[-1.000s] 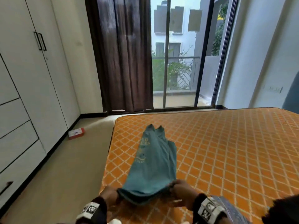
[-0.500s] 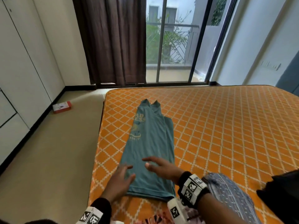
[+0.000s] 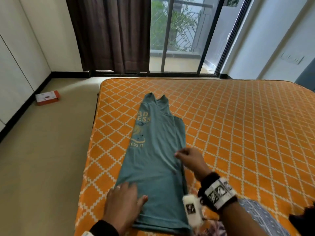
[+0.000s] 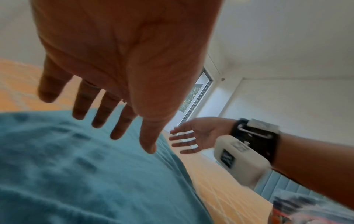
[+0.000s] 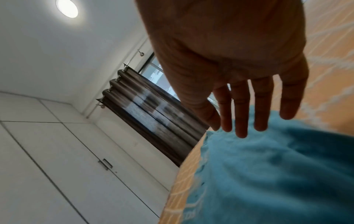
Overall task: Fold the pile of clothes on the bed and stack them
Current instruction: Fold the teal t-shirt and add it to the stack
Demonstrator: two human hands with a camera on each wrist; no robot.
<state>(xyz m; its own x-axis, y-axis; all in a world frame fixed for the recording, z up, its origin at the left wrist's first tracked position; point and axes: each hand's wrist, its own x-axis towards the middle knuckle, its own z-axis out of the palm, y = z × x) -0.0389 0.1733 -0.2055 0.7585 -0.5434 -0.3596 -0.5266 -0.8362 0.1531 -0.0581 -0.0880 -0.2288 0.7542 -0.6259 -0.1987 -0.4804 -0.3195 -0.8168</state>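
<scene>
Head view: a teal top (image 3: 157, 150) is laid lengthwise on the bed (image 3: 238, 125), near its left edge, folded in half along its length, straps pointing toward the window (image 3: 179, 34). Pale lettering is seen along its left side. The left hand (image 3: 123, 203) is laid flat on the lower left part of the top, fingers straight and spread, nothing gripped. The right hand (image 3: 190, 160) is held at the right edge of the top about midway up, fingers extended and apart; whether it touches the fabric cannot be told from this view.

Left wrist view: the left hand (image 4: 118, 63) is shown palm down above the top (image 4: 86, 174), fingers straight. The right hand (image 4: 193, 136) is seen beyond, open, fingers apart.

Right wrist view: the right hand (image 5: 239, 68) is shown with fingers straight and close together over the top (image 5: 277, 174); nothing is clasped.

Patterned clothes (image 3: 265, 217) are noted at the near right corner of the bed, just beside the right forearm. A dark garment (image 3: 305, 220) is partly seen at the frame's right edge. A red and white box (image 3: 47, 97) lies on the floor (image 3: 42, 159) by the wardrobe (image 3: 15, 65). A brown curtain (image 3: 109, 34) hangs left of the window.
</scene>
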